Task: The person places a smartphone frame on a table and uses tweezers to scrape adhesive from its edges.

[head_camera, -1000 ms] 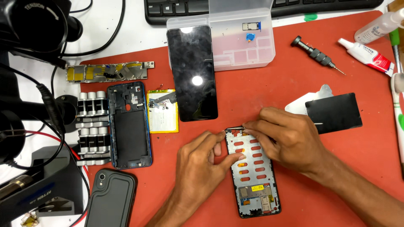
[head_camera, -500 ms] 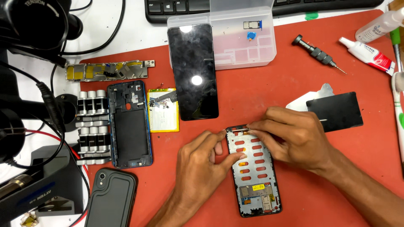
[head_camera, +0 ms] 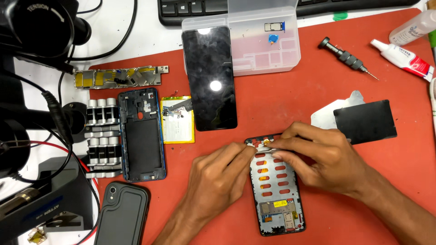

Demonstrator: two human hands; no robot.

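Note:
An opened phone frame (head_camera: 278, 190) with oval cut-outs and a small circuit board at its near end lies on the red mat (head_camera: 290, 100). My left hand (head_camera: 218, 177) rests at its left side, fingertips touching the top left corner. My right hand (head_camera: 320, 156) lies over the top right, thumb and forefinger pinched at a small gold-coloured part on the frame's top edge. A black glass screen panel (head_camera: 210, 77) lies further back, leaning on a clear parts box (head_camera: 268, 45).
A blue phone housing (head_camera: 141, 136), a yellowish battery (head_camera: 177, 120), a metal shield strip (head_camera: 118, 77) and a black phone case (head_camera: 121, 215) lie left. A screwdriver (head_camera: 347, 58), glue tube (head_camera: 402, 56) and black plate (head_camera: 365, 121) sit right. Keyboard (head_camera: 200, 7) behind.
Both hands stay at the frame's top edge; the fingertips have shifted only slightly. Nothing else on the mat has moved.

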